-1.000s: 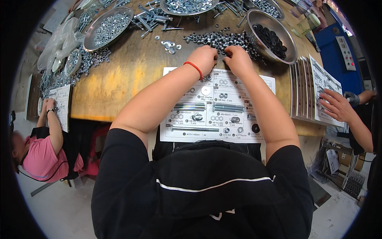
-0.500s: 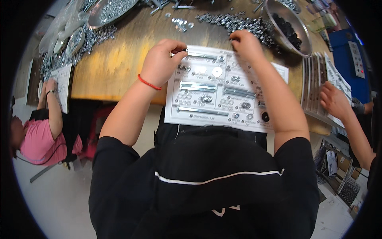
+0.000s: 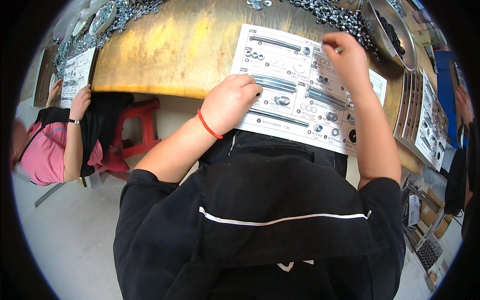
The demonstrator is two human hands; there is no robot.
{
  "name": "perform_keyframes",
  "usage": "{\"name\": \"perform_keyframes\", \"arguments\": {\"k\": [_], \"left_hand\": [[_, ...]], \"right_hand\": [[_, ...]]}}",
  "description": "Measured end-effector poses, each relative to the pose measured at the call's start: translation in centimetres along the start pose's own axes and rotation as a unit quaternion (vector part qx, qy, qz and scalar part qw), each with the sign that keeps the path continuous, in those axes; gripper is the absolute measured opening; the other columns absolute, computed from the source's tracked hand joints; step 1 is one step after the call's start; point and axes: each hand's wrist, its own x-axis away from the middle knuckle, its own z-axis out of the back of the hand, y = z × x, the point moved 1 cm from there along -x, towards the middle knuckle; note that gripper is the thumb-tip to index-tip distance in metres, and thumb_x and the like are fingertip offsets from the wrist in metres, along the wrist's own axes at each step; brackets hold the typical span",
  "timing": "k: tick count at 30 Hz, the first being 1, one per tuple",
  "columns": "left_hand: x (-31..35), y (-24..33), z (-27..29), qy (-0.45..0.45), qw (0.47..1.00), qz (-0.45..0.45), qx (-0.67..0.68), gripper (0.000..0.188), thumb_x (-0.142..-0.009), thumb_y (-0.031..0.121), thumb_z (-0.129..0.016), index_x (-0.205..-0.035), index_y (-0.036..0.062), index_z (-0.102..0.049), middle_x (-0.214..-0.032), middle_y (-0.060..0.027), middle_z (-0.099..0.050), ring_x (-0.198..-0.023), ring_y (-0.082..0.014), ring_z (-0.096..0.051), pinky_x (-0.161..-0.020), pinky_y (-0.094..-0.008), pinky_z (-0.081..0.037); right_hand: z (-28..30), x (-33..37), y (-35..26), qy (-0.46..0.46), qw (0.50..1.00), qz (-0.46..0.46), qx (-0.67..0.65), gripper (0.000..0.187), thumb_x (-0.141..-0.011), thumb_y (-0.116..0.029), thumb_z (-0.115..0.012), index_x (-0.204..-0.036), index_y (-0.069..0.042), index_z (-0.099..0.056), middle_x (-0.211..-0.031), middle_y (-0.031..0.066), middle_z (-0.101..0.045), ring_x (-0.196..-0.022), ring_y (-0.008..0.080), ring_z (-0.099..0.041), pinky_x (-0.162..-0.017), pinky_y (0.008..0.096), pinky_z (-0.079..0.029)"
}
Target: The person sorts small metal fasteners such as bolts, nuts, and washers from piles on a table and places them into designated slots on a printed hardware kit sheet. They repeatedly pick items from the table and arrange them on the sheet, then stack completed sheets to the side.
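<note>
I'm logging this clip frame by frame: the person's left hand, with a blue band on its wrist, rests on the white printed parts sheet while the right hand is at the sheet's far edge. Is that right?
Not quite: the band on the left hand's wrist is red, not blue, as the head view shows. Otherwise yes: that hand rests on the white printed parts sheet, and the right hand is at the sheet's far edge.

Bright even light, fisheye-bent edges, dark rim

metal bowl (image 3: 395, 30): cut off at top | left hand (image 3: 231, 102): fingers curled under, grip hidden
</note>
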Motion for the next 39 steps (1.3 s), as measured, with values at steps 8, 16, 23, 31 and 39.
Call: {"name": "perform_keyframes", "arguments": {"k": [8,16,23,31,39], "left_hand": [[0.7,0.0,1.2,0.105,0.987,0.062,0.102,0.02,-0.076,-0.002,-0.074,-0.094,0.0016,-0.066,-0.096,-0.0105,-0.065,-0.079,-0.0202,-0.064,-0.057,-0.0274,-0.051],[1.8,-3.2,1.6,0.208,0.967,0.139,0.054,0.018,-0.073,0.001,-0.075,-0.089,0.0022,-0.067,-0.085,-0.0109,-0.064,-0.077,-0.0252,-0.062,-0.069,-0.0331,-0.051],[1.3,-5.1,0.1,0.266,0.94,0.212,0.035,0.01,-0.081,0.006,-0.069,-0.091,0.0039,-0.068,-0.077,-0.0086,-0.061,-0.063,-0.0187,-0.058,-0.06,-0.0302,-0.048],[0.9,-4.9,-0.1,0.276,0.944,0.178,-0.015,0.004,-0.08,0.007,-0.068,-0.083,0.0051,-0.067,-0.071,-0.0074,-0.06,-0.06,-0.0214,-0.058,-0.057,-0.0325,-0.046],[2.4,-6.4,-0.8,0.284,0.922,0.23,0.129,0.008,-0.086,0.007,-0.066,-0.09,0.0005,-0.067,-0.076,-0.0052,-0.062,-0.065,-0.0129,-0.058,-0.062,-0.0259,-0.047]], "right_hand": [[-0.9,10.6,-4.8,-0.107,0.986,0.124,0.02,0.021,-0.074,0.001,-0.07,-0.093,-0.004,-0.065,-0.097,0.0094,-0.062,-0.091,0.0311,-0.059,-0.079,0.0383,-0.05],[0.8,9.6,-5.4,-0.078,0.991,0.107,0.032,0.023,-0.076,-0.004,-0.071,-0.098,-0.006,-0.065,-0.101,0.0112,-0.062,-0.095,0.0317,-0.059,-0.081,0.0393,-0.05],[1.5,-2.9,3.4,-0.011,0.99,-0.013,0.142,0.029,-0.083,-0.01,-0.065,-0.112,-0.005,-0.067,-0.106,0.0146,-0.065,-0.098,0.0304,-0.063,-0.086,0.0381,-0.05],[-3.1,-7.5,5.8,-0.019,0.979,0.016,0.2,0.023,-0.083,-0.016,-0.067,-0.104,-0.006,-0.067,-0.093,0.0135,-0.069,-0.086,0.0344,-0.064,-0.076,0.0411,-0.051],[7.1,3.2,1.4,-0.005,0.992,-0.08,-0.098,0.015,-0.083,-0.012,-0.067,-0.093,-0.002,-0.064,-0.079,0.0081,-0.065,-0.071,0.017,-0.061,-0.067,0.0292,-0.049]]}}
